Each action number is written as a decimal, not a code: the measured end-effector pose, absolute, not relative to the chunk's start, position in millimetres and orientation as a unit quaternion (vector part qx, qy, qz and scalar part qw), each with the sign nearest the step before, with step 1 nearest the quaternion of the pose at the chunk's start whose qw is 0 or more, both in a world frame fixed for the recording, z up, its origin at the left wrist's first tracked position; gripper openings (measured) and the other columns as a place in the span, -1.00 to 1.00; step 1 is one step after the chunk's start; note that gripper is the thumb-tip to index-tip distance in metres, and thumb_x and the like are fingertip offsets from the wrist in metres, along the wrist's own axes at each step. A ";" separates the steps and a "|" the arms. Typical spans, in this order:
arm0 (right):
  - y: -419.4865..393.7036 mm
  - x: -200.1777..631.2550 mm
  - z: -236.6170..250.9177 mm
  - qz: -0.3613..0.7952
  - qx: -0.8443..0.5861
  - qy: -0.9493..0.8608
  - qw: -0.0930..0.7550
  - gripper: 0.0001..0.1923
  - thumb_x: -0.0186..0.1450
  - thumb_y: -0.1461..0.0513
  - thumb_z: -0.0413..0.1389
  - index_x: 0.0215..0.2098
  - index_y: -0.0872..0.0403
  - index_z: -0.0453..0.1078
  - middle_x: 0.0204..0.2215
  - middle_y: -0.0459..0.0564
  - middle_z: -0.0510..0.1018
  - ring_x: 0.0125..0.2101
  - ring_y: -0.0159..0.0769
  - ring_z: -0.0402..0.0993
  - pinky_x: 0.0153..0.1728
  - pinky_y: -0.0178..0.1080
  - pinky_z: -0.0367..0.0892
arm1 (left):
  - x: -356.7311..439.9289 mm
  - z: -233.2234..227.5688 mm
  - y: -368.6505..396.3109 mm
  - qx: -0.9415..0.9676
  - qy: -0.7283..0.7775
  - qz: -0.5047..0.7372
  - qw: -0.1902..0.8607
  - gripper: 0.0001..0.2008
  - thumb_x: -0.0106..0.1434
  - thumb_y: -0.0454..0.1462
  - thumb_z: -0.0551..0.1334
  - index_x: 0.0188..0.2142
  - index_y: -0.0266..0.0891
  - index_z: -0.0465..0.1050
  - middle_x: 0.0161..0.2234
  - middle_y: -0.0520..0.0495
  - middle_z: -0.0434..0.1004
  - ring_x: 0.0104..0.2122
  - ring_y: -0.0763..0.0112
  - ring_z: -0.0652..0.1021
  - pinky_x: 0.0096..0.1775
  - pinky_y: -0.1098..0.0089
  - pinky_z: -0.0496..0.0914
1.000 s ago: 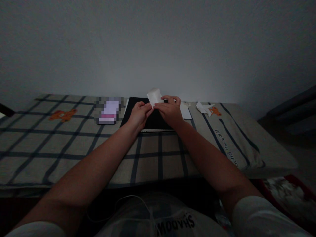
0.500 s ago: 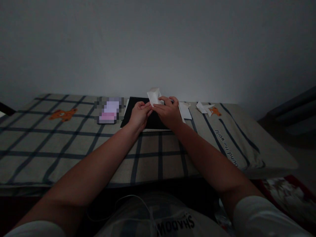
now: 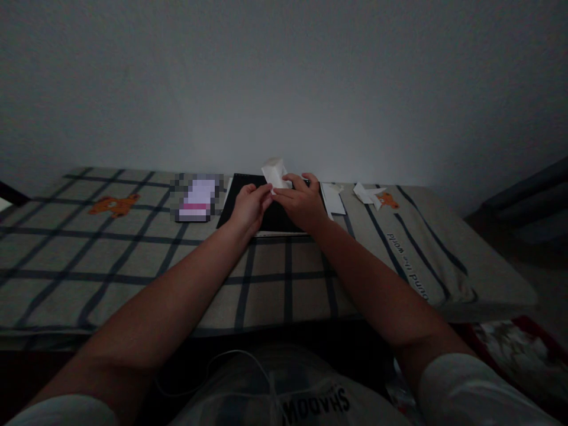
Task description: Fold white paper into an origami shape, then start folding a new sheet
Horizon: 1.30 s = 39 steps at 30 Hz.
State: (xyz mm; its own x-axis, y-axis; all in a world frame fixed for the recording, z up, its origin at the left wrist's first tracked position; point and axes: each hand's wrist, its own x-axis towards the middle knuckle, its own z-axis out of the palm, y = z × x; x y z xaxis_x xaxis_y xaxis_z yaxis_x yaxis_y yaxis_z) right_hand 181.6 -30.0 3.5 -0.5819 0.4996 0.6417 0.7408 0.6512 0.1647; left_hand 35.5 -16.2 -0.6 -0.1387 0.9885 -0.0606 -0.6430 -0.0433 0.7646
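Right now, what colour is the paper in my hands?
The paper is white, slightly greyish in dim light; the head view shows it.

The hands (image 3: 248, 207) (image 3: 305, 204) hide part of the white paper (image 3: 274, 171).

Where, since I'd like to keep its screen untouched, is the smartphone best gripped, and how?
Probably pinch the smartphone across its two long edges at the near end, coming from the near side. It lies flat, lit screen up, on the checked cloth, longer than wide, with the black notebook close on its right.
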 end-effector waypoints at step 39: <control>-25.0 144.6 -9.5 0.387 -0.428 -0.530 0.621 -0.74 0.26 0.04 0.14 -0.32 0.08 0.40 -0.45 -0.10 0.51 -0.43 -0.39 0.43 -0.40 -0.31 0.32 | 58.7 -6.9 -27.6 0.259 0.294 0.734 0.555 -0.67 0.02 -0.47 0.40 -0.39 -0.21 0.25 -0.44 0.06 0.51 -0.39 0.52 0.57 -0.22 0.48 0.46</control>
